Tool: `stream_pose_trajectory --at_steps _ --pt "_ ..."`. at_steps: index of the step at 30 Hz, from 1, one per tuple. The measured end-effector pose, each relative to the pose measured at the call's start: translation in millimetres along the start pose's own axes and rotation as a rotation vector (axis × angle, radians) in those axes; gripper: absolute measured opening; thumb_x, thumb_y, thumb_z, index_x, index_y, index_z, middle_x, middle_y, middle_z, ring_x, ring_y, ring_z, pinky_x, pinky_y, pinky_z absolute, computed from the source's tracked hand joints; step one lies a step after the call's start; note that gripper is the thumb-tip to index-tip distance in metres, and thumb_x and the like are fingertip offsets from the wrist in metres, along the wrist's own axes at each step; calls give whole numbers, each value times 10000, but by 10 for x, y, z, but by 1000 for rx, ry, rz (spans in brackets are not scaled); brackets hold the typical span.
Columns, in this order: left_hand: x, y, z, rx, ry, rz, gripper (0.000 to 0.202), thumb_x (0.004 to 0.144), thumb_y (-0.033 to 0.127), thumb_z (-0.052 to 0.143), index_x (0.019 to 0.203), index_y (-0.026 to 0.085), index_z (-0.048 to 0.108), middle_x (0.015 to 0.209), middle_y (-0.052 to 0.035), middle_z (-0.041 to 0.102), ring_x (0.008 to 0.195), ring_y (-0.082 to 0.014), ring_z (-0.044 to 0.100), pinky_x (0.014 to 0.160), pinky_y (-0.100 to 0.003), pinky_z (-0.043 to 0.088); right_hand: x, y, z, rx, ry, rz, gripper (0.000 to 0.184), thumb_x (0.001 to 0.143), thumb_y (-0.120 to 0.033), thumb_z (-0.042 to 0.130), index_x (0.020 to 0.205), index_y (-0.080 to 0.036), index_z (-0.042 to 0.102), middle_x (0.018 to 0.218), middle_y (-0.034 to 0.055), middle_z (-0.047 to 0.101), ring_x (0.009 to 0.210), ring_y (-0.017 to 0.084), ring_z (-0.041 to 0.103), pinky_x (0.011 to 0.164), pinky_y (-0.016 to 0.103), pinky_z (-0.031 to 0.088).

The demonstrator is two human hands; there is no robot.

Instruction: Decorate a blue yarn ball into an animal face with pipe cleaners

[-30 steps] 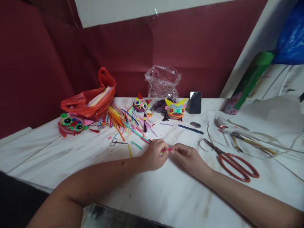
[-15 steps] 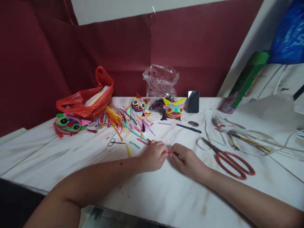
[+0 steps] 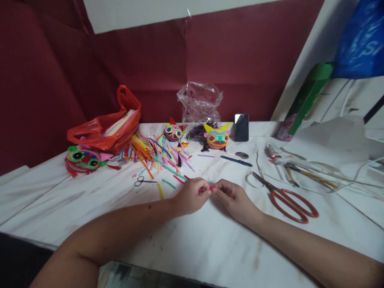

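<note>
My left hand [image 3: 192, 196] is closed above the white table, its fingertips pinching a short pink pipe cleaner [image 3: 213, 188]. The thumb and fingertips of my right hand [image 3: 237, 200] pinch the same piece from the other side, so both hands almost meet. Part of the pink piece is hidden inside the left fingers. Just beyond the left hand lie a teal pipe cleaner [image 3: 169, 168], a short green piece [image 3: 169, 183] and a yellow piece [image 3: 160, 191]. Large scissors with red handles [image 3: 292, 204] lie to the right of my right hand.
Small scissors [image 3: 144, 182] lie left. Behind are a heap of coloured pipe cleaners [image 3: 144, 150], a red plastic bag [image 3: 99, 130], three decorated animal heads [image 3: 217, 138], [image 3: 173, 132], [image 3: 82, 159], and a phone [image 3: 241, 128]. A glue gun [image 3: 273, 152], pliers [image 3: 312, 176] and cables crowd the right.
The right fingers have loosened and spread a little, and more of the pink pipe cleaner shows between the hands. The whole view has shifted slightly.
</note>
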State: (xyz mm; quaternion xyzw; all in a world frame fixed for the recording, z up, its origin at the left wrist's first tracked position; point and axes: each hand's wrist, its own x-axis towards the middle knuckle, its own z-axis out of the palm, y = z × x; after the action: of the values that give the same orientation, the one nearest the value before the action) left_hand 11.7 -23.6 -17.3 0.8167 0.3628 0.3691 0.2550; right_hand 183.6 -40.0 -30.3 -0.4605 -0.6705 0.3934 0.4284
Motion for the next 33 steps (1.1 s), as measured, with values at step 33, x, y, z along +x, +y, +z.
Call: stream_pose_trajectory --at_steps 33 --pt "54 -76 -95 -74 -120 -95 147 789 265 523 679 169 540 629 29 513 618 -111 458 581 -224 364 42 -56 -32 -93 -37 -137 262 823 -390 556 659 -187 539 616 -14 538 591 120 466 565 246 378"
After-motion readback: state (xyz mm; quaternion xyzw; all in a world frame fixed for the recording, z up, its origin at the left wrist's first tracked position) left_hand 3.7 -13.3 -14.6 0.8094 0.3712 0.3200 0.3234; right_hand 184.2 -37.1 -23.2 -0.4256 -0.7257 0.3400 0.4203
